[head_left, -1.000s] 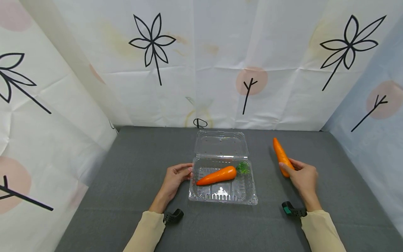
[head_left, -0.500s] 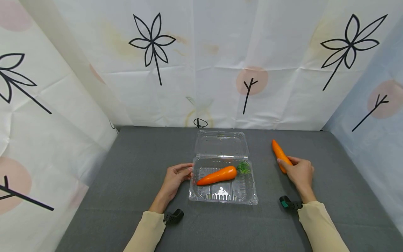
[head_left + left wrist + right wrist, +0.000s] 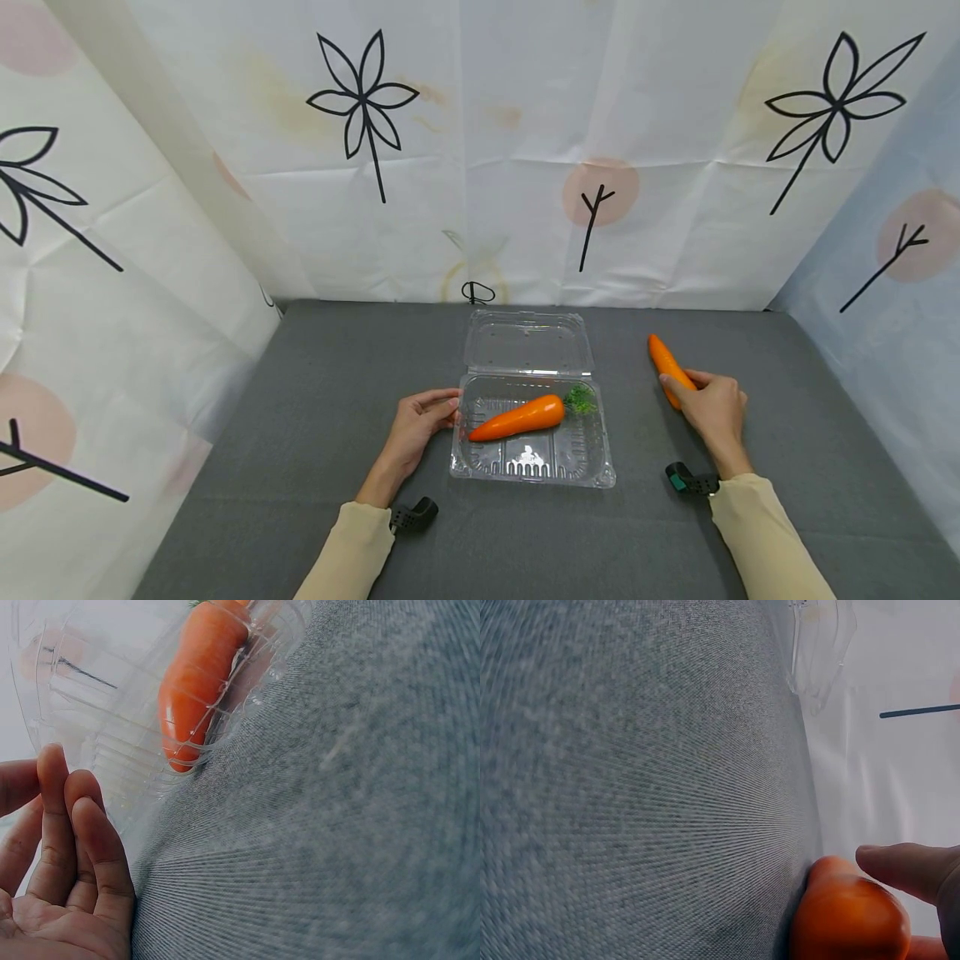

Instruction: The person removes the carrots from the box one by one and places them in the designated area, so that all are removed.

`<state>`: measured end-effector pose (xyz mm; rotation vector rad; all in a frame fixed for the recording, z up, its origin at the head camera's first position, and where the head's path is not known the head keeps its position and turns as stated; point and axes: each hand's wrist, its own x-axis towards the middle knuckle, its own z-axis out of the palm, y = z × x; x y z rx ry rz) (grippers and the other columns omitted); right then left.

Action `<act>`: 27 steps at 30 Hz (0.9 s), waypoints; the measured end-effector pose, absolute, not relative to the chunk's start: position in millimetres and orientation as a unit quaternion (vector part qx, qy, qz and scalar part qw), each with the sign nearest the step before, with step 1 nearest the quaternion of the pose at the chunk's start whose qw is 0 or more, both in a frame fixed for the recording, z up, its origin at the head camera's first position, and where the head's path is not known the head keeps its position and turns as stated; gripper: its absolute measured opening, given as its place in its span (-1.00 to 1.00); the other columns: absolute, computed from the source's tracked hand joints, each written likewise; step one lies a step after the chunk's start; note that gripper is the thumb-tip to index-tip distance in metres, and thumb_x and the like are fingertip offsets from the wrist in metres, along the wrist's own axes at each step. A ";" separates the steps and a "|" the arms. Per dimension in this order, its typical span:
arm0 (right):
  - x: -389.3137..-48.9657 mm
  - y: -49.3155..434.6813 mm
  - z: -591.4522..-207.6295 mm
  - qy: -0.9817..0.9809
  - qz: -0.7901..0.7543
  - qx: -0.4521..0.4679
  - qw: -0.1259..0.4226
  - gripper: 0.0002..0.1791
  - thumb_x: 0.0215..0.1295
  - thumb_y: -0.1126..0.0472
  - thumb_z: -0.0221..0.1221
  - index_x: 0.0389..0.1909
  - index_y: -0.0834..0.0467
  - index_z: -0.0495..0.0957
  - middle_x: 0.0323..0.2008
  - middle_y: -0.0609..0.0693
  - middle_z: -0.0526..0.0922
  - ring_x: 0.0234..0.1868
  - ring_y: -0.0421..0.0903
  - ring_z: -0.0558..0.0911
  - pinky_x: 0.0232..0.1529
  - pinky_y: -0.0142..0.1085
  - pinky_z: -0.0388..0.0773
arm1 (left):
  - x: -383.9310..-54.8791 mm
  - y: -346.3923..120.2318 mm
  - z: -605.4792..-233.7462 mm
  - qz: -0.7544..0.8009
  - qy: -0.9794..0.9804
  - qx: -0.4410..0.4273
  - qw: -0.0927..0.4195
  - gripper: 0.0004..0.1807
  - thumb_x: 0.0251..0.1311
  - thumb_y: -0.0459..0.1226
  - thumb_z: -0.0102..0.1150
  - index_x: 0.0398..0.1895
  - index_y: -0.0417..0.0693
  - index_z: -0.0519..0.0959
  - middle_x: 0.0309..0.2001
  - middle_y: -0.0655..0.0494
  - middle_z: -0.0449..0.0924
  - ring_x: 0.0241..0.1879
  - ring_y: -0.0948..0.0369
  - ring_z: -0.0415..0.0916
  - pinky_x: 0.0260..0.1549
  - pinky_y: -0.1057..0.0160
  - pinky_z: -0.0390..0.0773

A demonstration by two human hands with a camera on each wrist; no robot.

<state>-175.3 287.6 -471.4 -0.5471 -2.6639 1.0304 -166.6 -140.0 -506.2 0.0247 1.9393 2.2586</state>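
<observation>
Container of clear ribbed plastic stands on the dark grey cloth-covered tabletop, with its hinged lid folded back toward the rear. Leafy-topped carrot lies inside the tray section at a slight diagonal: pointed tip to the left, green foliage at the right wall.

Left hand pinches the left rim of the container between thumb and fingertips. In the left wrist view, the pointed end of the leafy-topped carrot shows through the ribbed plastic, just beyond the fingers.

Right hand grips the second carrot near its thick end, thumb on one side and fingers on the other. This carrot is outside the container, to its right and well apart from it; the narrow end points away from the person. The right wrist view shows its rounded thick end close to the camera. Whether its underside touches the tabletop cannot be determined.

Black wrist-worn devices sit at both wrists, below cream sleeves; the right unit carries a green patch. White fabric backdrop encloses the rear and sides of the tabletop, printed with black line-drawn flowers, twigs and pink discs.
</observation>
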 end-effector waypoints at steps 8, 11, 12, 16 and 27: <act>-173.8 286.3 -467.4 -0.910 0.351 -0.191 0.112 -0.33 0.32 -0.04 0.33 0.22 0.42 0.54 0.12 0.42 0.58 0.08 0.39 0.51 0.05 0.15 0.37 | -166.5 -140.3 -505.7 0.754 0.651 0.005 0.084 -0.66 0.38 -0.38 0.23 0.12 -0.44 0.60 -0.35 0.01 0.70 -0.37 0.22 0.60 -0.25 0.27 0.65; -172.3 285.8 -464.8 -0.909 0.352 -0.190 0.115 -0.33 0.32 -0.03 0.34 0.21 0.44 0.54 0.13 0.43 0.57 0.12 0.39 0.50 0.10 0.16 0.35 | -166.4 -140.5 -505.3 0.755 0.650 0.006 0.082 -0.66 0.38 -0.39 0.23 0.12 -0.45 0.59 -0.36 0.03 0.70 -0.37 0.22 0.60 -0.26 0.28 0.65; -172.0 285.7 -464.1 -0.909 0.352 -0.191 0.117 -0.34 0.31 -0.02 0.34 0.20 0.44 0.54 0.13 0.42 0.57 0.13 0.39 0.49 0.12 0.17 0.35 | -166.4 -140.5 -505.1 0.755 0.650 0.007 0.082 -0.66 0.38 -0.39 0.23 0.12 -0.46 0.59 -0.36 0.03 0.70 -0.37 0.22 0.60 -0.26 0.28 0.65; -171.3 285.2 -460.7 -0.908 0.350 -0.189 0.131 -0.35 0.30 0.00 0.36 0.19 0.45 0.55 0.12 0.41 0.59 0.14 0.38 0.50 0.16 0.17 0.34 | -166.6 -140.8 -504.7 0.756 0.650 0.007 0.083 -0.66 0.38 -0.39 0.22 0.13 -0.46 0.59 -0.37 0.03 0.70 -0.37 0.22 0.60 -0.26 0.29 0.65; -166.3 276.7 -446.3 -0.897 0.374 -0.164 0.170 -0.35 0.33 0.00 0.35 0.27 0.36 0.52 0.16 0.35 0.58 0.22 0.34 0.51 0.21 0.17 0.37 | -167.2 -140.4 -505.8 0.757 0.648 0.006 0.084 -0.66 0.37 -0.38 0.24 0.12 -0.44 0.60 -0.31 -0.08 0.71 -0.38 0.22 0.61 -0.26 0.29 0.65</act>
